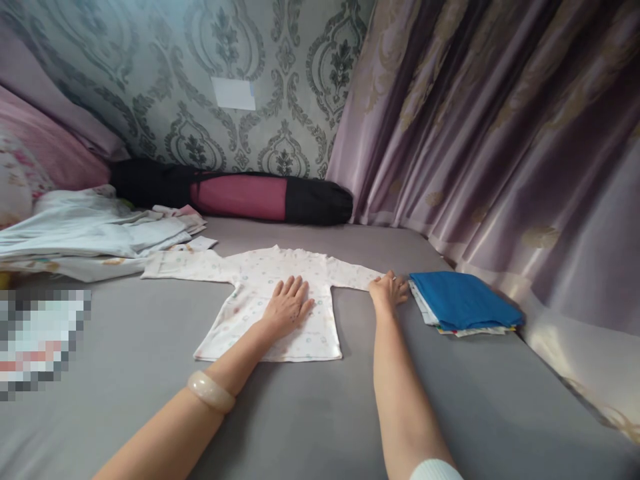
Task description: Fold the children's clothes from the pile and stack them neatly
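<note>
A small white long-sleeved baby shirt (310, 337) with tiny pastel prints lies spread on the grey bed sheet (320, 413), both sleeves stretched out sideways. Flat on the middle of its front rests my left hand (289, 308), fingers extended; a pale bangle (211, 392) circles that wrist. My right hand (389, 291) lies over the cuff of the right-side sleeve, its fingers reaching to the right and slightly apart. That cuff is mostly hidden under the hand. Just beyond those fingertips sits a stack of folded clothes (463, 300) with a blue piece on top.
Loose light-coloured clothes (95, 223) lie heaped at the left, close to the other sleeve. A long black and dark-pink bag (237, 197) rests along the patterned wall. Purple curtains (480, 133) hang along the right edge of the bed. A blurred-out patch (37, 343) covers something at the left.
</note>
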A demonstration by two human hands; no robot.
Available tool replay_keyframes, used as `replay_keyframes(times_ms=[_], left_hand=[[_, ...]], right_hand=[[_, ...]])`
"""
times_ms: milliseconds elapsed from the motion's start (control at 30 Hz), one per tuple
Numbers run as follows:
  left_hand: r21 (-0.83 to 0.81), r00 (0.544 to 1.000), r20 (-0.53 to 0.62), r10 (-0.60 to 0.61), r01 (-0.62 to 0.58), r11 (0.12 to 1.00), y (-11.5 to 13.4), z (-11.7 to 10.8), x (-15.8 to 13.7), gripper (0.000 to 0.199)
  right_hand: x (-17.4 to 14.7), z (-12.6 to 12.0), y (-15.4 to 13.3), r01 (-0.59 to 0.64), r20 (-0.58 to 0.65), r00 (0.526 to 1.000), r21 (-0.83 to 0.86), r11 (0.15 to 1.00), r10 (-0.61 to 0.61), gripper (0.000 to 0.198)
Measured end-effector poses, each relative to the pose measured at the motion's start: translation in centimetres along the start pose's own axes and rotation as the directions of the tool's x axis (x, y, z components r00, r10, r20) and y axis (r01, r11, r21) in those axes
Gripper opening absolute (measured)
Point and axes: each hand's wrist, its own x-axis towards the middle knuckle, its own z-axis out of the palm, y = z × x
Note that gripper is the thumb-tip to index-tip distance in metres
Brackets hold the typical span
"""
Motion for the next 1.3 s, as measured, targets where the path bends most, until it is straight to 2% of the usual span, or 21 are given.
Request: replay_keyframes(times_ms=[267,433,533,633,767,900,1033,1100,1167,1200,1300], left_hand=[[0.014,1.000,-0.006,-0.003,0.003,1.000,-0.1,0.3,0.1,0.056],[0.004,1.000,0.026,-0.007,0.007,1.000,0.1,-0.1,0.1,0.055],[-0.014,1.000,0.015,0.016,-0.016,1.000,0.1,-1.0,0.2,0.052],[-0.053,0.999,-0.003,0.042,-0.042,0.998,-0.1,-2.0,1.0,0.045],[-0.204,0.990,-0.003,0.138,-0.135,0.970,-0.9,-1.5,3.4,0.037],[-0.334,0.974,-0.044,0.221,-0.223,0.916,-1.0,0.4,6.6,0.041],[-0.363,0.985,-0.003,0.172,-0.161,0.918,-0.1,1.2,9.1,0.046],[-0.364,0.989,0.062,0.137,-0.105,0.925,0.2,1.1,9.9,0.051],[-0.360,0.987,0.118,0.113,-0.064,0.931,0.2,0.8,10.4,0.056],[-0.355,0.985,0.137,0.105,-0.050,0.934,0.1,0.7,10.6,0.058],[-0.337,0.983,0.153,0.105,-0.048,0.940,-0.4,0.4,10.9,0.065]], right_hand=[[0.0,0.0,-0.1,-0.079,0.026,0.996,-0.081,0.994,0.081,0.047],[-0.1,-0.6,-0.2,-0.022,0.037,0.999,-0.051,0.998,0.024,0.042],[0.0,-0.8,-0.3,-0.026,0.096,0.995,0.125,0.992,0.014,0.043],[0.6,-1.1,-0.4,-0.120,0.195,0.979,0.347,0.930,0.053,0.042],[1.8,-0.9,-0.3,-0.199,0.242,0.967,0.500,0.843,0.084,0.025],[2.6,-0.5,-0.6,-0.268,0.304,0.951,0.713,0.648,0.059,0.012],[3.1,-1.1,-0.9,-0.350,0.388,0.922,0.841,0.412,-0.009,0.010],[3.2,-1.8,-0.8,-0.466,0.486,0.871,0.864,0.189,-0.073,0.010],[3.2,-2.5,-0.7,-0.592,0.574,0.799,0.804,-0.064,-0.181,0.012],[3.1,-2.9,-0.7,-0.637,0.599,0.766,0.754,-0.158,-0.231,0.014],[2.7,-3.6,-0.9,-0.699,0.632,0.715,0.655,-0.286,-0.299,0.017]])
